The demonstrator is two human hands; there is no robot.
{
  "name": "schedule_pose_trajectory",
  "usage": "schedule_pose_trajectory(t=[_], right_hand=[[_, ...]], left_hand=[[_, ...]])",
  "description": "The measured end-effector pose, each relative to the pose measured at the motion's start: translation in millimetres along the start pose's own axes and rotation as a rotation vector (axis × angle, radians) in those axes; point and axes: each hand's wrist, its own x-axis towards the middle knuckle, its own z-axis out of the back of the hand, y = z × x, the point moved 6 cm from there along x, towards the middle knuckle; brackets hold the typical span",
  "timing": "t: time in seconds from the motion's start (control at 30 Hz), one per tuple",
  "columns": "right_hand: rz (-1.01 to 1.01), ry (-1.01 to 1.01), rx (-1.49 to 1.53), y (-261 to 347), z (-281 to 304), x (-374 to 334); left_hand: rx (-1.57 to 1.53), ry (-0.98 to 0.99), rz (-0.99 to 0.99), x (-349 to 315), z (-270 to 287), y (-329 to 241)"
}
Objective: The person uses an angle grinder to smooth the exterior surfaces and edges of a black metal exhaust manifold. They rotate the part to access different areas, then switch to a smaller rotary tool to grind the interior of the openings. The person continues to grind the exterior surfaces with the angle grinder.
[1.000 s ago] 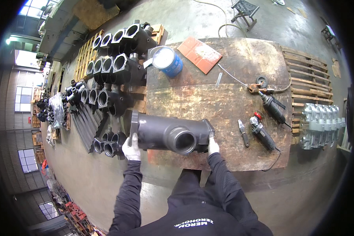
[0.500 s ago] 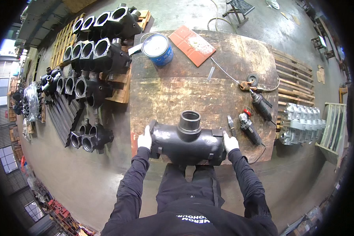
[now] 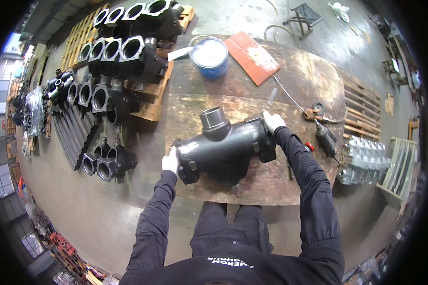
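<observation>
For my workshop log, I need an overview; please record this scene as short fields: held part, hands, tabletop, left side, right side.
held part: black tee-shaped casting with round neck, right end higher in view
left hand: white-gloved, grips casting's left end
right hand: white-gloved, grips its right end
tabletop: blue can, orange-red panel, black straight grinder
left side: rows of black flanged castings
right side: wooden pallet, silver ribbed castings

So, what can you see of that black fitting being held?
The black fitting looks like painted metal: a partly glossy tube with flanged ends, small lugs and a round, open neck pointing up. It slants over the brown table, right end farther away. The left hand and right hand, both gloved, hold its ends.
</observation>
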Motion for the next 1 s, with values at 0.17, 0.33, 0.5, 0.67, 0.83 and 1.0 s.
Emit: schedule_pose_trajectory(t=[0.17,0.33,0.5,0.67,0.83,1.0], right_hand=[[0.023,0.105,0.365,13.4,-0.1,7.0],[0.051,-0.357,0.135,-20.9,-19.8,-45.0],[-0.005,-0.495,0.303,-56.2,-41.4,-60.7],[-0.030,-0.613,0.428,-65.5,-53.9,-58.3],[-0.028,-0.778,0.435,-51.2,-60.4,-65.5],[-0.023,-0.833,0.451,-42.9,-56.4,-68.9]], left_hand=[[-0.092,0.098,0.158,17.7,-1.1,-9.2],[-0.076,0.102,0.028,-2.4,4.9,19.5],[-0.012,-0.030,-0.177,-20.8,6.7,46.8],[0.268,-0.379,-0.299,-39.8,0.2,43.3],[0.290,-0.465,-0.313,-51.6,-0.9,20.6],[0.304,-0.504,-0.333,-51.5,-1.3,6.3]])
